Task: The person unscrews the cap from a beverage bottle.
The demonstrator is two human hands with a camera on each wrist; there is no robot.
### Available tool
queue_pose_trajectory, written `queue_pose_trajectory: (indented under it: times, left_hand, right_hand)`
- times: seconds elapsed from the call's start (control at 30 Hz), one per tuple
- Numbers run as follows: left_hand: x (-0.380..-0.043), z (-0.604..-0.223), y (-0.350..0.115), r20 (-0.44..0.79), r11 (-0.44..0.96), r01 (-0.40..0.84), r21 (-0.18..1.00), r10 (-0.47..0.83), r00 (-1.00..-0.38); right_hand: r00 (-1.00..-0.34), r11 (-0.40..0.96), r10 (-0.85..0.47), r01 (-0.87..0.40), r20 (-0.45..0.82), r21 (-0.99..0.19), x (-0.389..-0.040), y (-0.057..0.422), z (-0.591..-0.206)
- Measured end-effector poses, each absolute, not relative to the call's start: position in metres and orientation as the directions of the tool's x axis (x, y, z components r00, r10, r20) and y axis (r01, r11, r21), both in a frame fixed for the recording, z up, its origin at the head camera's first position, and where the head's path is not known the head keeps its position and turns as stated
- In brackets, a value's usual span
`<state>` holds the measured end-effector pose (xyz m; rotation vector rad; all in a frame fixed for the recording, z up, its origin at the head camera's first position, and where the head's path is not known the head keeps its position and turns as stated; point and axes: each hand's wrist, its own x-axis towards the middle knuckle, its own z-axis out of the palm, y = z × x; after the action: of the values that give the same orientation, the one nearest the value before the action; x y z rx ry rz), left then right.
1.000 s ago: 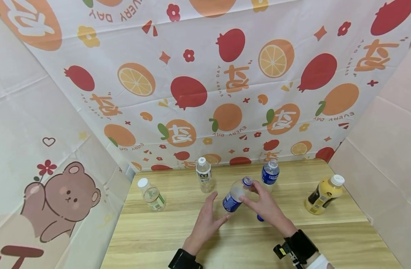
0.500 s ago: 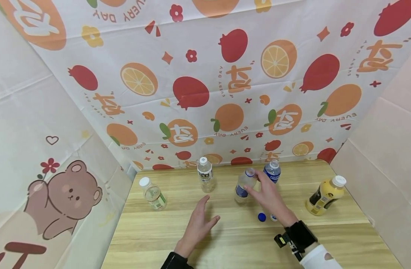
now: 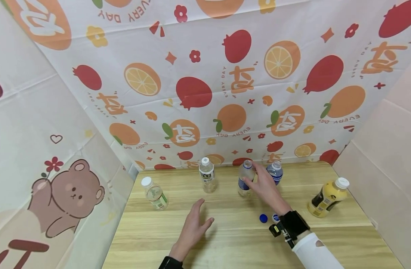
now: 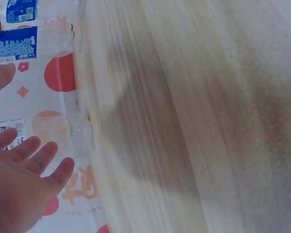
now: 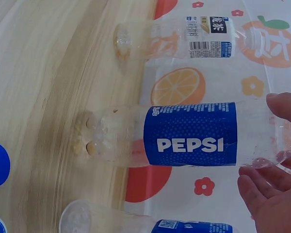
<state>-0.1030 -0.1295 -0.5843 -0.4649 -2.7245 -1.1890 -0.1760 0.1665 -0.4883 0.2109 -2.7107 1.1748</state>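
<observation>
A clear Pepsi bottle with a blue label and no cap stands upright at the back of the table, its base at or very near the wood. My right hand holds it by the upper part, thumb on one side and fingers on the other, as the right wrist view shows at the bottle's shoulder. Just right of it, partly behind the hand, is a second uncapped blue-labelled bottle. My left hand hovers over the front of the table with fingers extended, holding nothing.
A blue cap and a white-and-blue cap lie near my right wrist. Further left stand white-capped clear bottles, one with a black-and-white label and one with a green label. A yellow drink bottle stands far right. Fruit-print cloth hangs behind.
My right hand has carried the Pepsi bottle back and set it upright from a tilt, beside the other blue-labelled bottle. The left hand has drawn away from it, toward the front left.
</observation>
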Motion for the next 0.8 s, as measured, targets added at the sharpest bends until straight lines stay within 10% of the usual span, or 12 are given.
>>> queue_pose_trajectory:
  times: [0.8]
  left_hand:
    - [-0.103, -0.586, -0.136, 0.303, 0.656, 0.374, 0.655, 0.225, -0.926]
  right_hand:
    - [-0.985, 0.669, -0.055, -0.158, 0.164, -0.726, -0.189, 0.168, -0.499]
